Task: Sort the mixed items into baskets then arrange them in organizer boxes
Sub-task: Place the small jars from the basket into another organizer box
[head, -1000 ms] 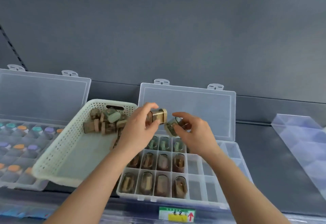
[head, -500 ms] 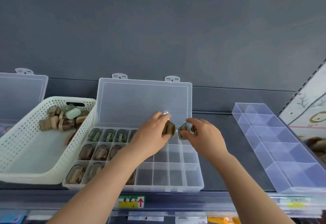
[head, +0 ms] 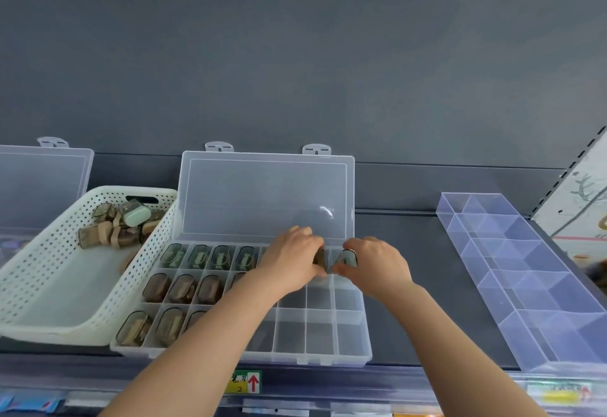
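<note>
While both hands sit over the back row of the organizer box, the scene reads as follows.

Left hand [head: 289, 262]: fingers closed around a small brown capsule-shaped item [head: 319, 257], held upright over a compartment in the back row, right of centre in the frame.
Right hand [head: 374, 264]: fingers pinched on a small greenish capsule-shaped item [head: 349, 258], over the last compartment of the same row; the two items are just beside each other.
Organizer box [head: 353, 356]: clear plastic, lower centre of the frame, its lid [head: 266, 196] standing open against the grey back panel.
Filled compartments: the left columns of all three rows hold items, greenish ones [head: 197, 256] at the back and brown ones [head: 182, 288] in the two nearer rows; the forearms hide some cells.
Bare compartments: the right side of the middle and front rows.
White perforated basket [head: 49, 288]: at lower left, touching the box's left side, with a pile of loose items [head: 121, 224] in its far corner.
Second lidded box [head: 42, 173]: at the far left edge, lid up, mostly hidden.
Clear divider tray [head: 525, 272]: at right, well apart from the box, on the dark shelf [head: 410, 285].
Shelf-edge label [head: 244, 382]: yellow and green with a red arrow, below the box.
</note>
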Available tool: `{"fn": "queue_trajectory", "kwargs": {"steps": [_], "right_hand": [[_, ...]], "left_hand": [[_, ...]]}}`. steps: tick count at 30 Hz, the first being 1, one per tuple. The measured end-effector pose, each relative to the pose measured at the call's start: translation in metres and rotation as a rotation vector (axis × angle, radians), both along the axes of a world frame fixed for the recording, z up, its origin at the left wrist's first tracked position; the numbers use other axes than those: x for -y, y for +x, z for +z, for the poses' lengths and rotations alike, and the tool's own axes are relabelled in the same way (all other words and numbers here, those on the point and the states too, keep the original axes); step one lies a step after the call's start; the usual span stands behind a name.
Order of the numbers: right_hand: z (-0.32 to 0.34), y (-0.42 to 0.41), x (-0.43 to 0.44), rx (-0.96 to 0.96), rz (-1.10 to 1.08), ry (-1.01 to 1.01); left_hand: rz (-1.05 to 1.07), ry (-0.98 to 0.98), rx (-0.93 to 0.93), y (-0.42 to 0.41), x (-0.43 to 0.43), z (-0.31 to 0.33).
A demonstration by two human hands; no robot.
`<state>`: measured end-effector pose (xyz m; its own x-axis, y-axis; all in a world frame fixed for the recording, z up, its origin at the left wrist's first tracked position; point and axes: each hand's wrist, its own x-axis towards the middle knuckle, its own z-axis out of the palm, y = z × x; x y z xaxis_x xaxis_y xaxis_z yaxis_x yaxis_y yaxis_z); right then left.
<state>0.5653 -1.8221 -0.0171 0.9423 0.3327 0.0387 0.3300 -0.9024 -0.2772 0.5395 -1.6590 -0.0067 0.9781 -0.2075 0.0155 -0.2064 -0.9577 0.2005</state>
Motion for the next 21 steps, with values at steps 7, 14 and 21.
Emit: {"fn": "queue_trajectory", "kwargs": {"steps": [7, 14, 21], "right_hand": [[-0.006, 0.004, 0.006, -0.010, 0.013, 0.102], [-0.010, 0.004, 0.005, 0.047, -0.005, 0.102], [-0.012, 0.004, 0.005, 0.059, -0.014, 0.098]], "left_hand": [[-0.008, -0.042, -0.026, 0.003, -0.004, -0.005], [0.009, -0.075, -0.006, 0.004, 0.001, -0.007], [0.019, -0.074, 0.006, 0.004, 0.003, -0.006]]}}
